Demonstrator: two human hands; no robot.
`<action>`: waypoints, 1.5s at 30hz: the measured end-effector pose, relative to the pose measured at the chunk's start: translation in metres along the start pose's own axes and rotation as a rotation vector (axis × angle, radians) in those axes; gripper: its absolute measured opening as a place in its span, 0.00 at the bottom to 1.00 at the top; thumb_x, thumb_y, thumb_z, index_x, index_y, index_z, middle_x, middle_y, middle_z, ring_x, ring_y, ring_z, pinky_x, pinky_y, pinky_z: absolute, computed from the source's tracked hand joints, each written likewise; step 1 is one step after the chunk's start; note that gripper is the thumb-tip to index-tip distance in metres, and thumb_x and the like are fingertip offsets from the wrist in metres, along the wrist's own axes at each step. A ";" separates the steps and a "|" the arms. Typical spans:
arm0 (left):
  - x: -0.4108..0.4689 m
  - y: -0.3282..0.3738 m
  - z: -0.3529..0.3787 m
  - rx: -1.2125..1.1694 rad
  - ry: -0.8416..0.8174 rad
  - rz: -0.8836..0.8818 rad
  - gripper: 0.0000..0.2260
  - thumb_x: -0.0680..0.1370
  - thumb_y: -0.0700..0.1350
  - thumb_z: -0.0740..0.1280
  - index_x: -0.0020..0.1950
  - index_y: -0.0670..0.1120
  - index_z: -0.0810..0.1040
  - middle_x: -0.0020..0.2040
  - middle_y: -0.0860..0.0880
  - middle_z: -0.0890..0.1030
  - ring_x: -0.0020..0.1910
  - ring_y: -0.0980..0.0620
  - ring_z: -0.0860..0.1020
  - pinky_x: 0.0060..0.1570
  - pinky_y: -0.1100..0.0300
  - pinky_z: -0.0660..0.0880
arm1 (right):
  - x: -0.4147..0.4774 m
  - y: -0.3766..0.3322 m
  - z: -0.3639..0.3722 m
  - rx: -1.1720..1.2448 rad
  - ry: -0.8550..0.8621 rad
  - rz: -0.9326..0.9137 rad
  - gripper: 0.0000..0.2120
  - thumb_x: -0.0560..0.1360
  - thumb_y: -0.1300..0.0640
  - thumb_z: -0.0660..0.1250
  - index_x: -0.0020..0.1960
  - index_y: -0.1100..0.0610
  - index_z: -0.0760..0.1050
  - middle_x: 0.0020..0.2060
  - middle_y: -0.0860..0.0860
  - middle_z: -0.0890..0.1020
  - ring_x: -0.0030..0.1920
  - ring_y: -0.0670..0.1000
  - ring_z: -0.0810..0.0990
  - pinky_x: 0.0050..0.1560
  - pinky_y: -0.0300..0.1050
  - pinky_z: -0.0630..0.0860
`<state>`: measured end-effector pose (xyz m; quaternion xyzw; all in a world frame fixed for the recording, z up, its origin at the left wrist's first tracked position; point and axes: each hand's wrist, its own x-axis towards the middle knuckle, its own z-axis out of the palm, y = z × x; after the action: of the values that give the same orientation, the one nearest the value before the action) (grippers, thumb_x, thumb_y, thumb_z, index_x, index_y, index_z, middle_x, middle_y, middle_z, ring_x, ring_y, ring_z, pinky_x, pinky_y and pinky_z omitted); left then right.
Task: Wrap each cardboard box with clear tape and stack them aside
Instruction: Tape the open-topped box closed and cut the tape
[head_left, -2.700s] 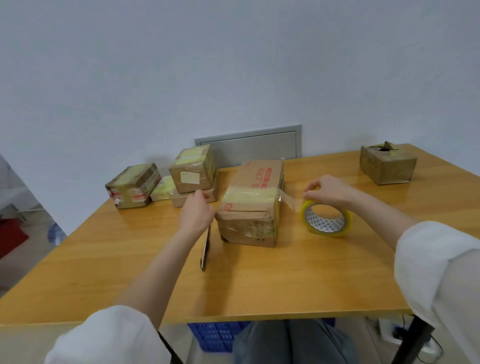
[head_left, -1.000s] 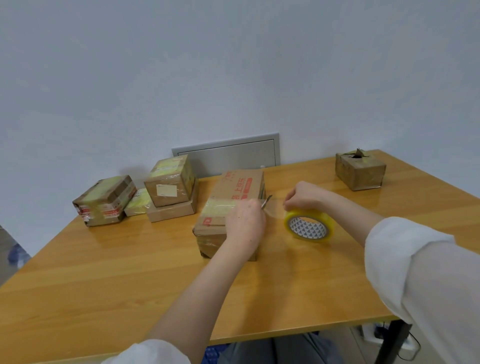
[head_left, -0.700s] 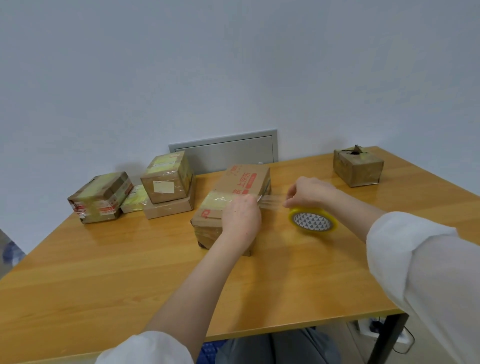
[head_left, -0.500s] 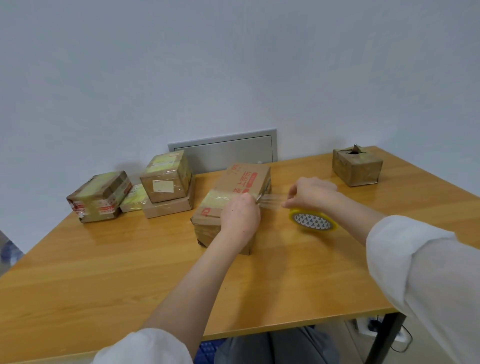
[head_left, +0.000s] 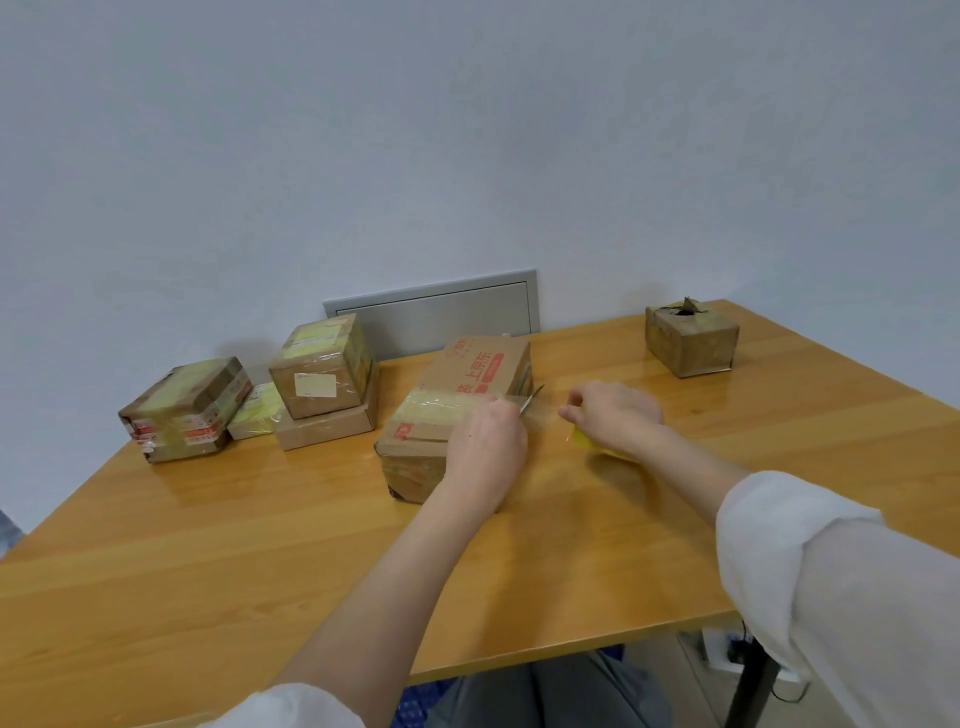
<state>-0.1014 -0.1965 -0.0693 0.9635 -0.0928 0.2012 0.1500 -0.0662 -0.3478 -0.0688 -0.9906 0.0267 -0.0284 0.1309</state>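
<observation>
Where visible, six boxes, one tape roll

Plain office-type room doubling as a packing spot. Bare pale wall with a grey metal access panel set in it. Light wooden table on a black metal leg. Taped-up cardboard parcels grouped far left, red-printed box mid-table, small box at the far right corner. Yellow tape roll and cutter blade just beside the red-printed box. Blue plastic crate under the table. Cables and what looks like a power strip on the floor, right.
</observation>
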 end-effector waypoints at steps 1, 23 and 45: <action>-0.002 0.001 0.002 0.003 0.005 0.013 0.12 0.80 0.40 0.57 0.52 0.42 0.80 0.48 0.45 0.79 0.46 0.46 0.78 0.46 0.53 0.77 | -0.001 0.000 0.001 0.001 0.012 0.000 0.16 0.81 0.42 0.55 0.60 0.47 0.76 0.58 0.53 0.80 0.58 0.57 0.77 0.46 0.45 0.68; -0.007 0.014 0.015 0.012 -0.123 -0.094 0.10 0.78 0.35 0.59 0.50 0.40 0.79 0.49 0.41 0.79 0.49 0.42 0.77 0.42 0.55 0.72 | -0.002 -0.006 0.007 -0.014 0.121 -0.038 0.14 0.80 0.47 0.56 0.55 0.43 0.80 0.53 0.51 0.82 0.54 0.57 0.79 0.42 0.42 0.68; -0.009 0.011 0.003 0.135 -0.164 -0.078 0.09 0.79 0.34 0.57 0.53 0.40 0.76 0.50 0.42 0.78 0.50 0.40 0.77 0.41 0.53 0.71 | 0.001 -0.011 0.006 -0.010 0.115 -0.075 0.12 0.77 0.45 0.60 0.53 0.43 0.81 0.50 0.49 0.83 0.51 0.55 0.80 0.41 0.43 0.70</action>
<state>-0.1110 -0.2068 -0.0731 0.9875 -0.0533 0.1216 0.0844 -0.0640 -0.3356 -0.0719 -0.9883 -0.0028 -0.0901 0.1230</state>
